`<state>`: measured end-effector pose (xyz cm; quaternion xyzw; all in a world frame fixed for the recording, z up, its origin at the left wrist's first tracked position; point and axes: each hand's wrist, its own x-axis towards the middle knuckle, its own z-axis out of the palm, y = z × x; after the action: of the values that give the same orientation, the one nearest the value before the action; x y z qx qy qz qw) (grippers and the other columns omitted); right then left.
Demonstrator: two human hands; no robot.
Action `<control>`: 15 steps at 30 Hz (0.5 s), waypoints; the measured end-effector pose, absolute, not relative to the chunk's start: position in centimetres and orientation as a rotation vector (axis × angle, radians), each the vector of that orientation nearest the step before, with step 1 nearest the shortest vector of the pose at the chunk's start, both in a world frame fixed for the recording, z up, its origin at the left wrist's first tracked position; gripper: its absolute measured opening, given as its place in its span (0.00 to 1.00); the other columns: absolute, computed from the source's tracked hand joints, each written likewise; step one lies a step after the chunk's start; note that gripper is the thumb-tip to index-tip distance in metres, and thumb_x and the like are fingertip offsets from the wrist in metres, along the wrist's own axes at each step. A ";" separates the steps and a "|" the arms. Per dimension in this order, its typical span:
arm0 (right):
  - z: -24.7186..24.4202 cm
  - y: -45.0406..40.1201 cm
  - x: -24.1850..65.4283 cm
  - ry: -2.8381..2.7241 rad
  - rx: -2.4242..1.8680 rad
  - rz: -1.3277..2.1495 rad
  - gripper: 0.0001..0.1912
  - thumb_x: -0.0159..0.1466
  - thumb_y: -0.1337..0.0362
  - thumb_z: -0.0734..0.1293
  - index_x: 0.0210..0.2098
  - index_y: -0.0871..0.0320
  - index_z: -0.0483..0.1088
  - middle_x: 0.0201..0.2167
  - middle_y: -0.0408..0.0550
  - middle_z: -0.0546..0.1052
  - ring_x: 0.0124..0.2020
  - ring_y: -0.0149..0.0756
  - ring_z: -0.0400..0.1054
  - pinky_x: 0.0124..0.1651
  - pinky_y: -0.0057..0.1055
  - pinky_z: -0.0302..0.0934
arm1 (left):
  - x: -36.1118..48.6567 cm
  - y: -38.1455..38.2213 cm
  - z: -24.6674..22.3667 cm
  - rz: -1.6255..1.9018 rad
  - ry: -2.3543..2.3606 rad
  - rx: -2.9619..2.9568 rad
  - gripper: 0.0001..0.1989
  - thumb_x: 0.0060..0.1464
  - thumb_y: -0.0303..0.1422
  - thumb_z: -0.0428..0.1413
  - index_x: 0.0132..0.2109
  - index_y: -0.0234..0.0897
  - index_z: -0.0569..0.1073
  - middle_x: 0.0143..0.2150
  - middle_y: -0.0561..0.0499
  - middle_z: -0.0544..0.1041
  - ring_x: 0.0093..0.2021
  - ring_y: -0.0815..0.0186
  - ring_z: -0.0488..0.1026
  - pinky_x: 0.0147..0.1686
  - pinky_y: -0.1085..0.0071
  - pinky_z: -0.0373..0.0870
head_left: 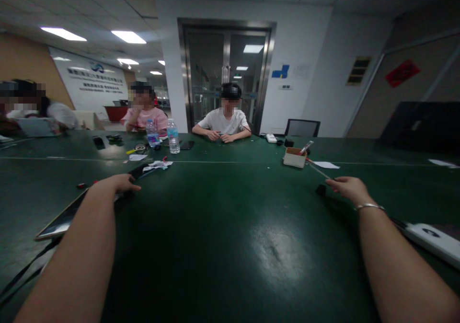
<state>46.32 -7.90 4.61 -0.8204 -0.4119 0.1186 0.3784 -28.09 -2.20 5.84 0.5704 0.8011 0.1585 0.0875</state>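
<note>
My left hand [120,183] reaches out low over the left of the table, its visible fingers stretched and apart. Beside it lie a tablet-like flat panel [66,217], partly covered by my forearm, and a dark elongated object [139,171] just beyond the fingers. What lies under the palm is hidden. On the right, my right hand [348,189] pinches a thin pale stick [319,171] with a reddish far end, which points toward a small open box [294,158]. A small black object [321,190] sits just left of these fingers.
Crumpled papers [158,165] and two water bottles [173,137] stand left of centre on the green table [215,208]. A white device [431,239] lies by my right forearm. One person [227,120] sits opposite; others sit at left. A paper sheet [326,165] lies beyond my right hand.
</note>
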 end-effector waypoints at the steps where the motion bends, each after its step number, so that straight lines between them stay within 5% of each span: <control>1: 4.4 -7.8 46.1 -1.061 -2.086 0.321 0.15 0.53 0.59 0.69 0.36 0.63 0.73 0.30 0.59 0.77 0.29 0.43 0.71 0.31 0.34 0.61 | -28.0 -2.2 5.8 0.328 2.331 1.643 0.12 0.38 0.37 0.62 0.31 0.36 0.73 0.28 0.54 0.78 0.37 0.61 0.72 0.41 0.68 0.64; 7: 3.9 -7.4 45.1 -1.113 -2.146 0.284 0.16 0.53 0.57 0.68 0.36 0.62 0.74 0.28 0.58 0.77 0.28 0.45 0.72 0.32 0.36 0.62 | -24.5 -2.2 5.9 0.192 2.250 1.790 0.05 0.37 0.30 0.61 0.28 0.38 0.74 0.23 0.57 0.75 0.32 0.65 0.72 0.37 0.72 0.65; 11: 4.0 -7.3 44.8 -1.123 -2.168 0.288 0.18 0.54 0.57 0.68 0.40 0.63 0.74 0.29 0.58 0.77 0.30 0.45 0.72 0.33 0.35 0.62 | -17.7 -2.0 6.0 0.602 1.912 1.970 0.10 0.37 0.38 0.62 0.29 0.39 0.75 0.25 0.52 0.76 0.30 0.62 0.73 0.33 0.71 0.67; 15: 4.1 -7.2 44.3 -1.189 -2.241 0.251 0.21 0.55 0.58 0.67 0.44 0.66 0.73 0.30 0.57 0.77 0.32 0.45 0.72 0.35 0.35 0.62 | -9.0 -1.4 4.5 1.201 1.536 1.702 0.13 0.52 0.39 0.56 0.43 0.39 0.74 0.43 0.46 0.75 0.42 0.63 0.72 0.41 0.68 0.69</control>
<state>44.25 -7.16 4.14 -0.8407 -0.4462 0.0944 0.2919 -9.04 -1.39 4.50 0.6327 0.5708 0.4464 0.2731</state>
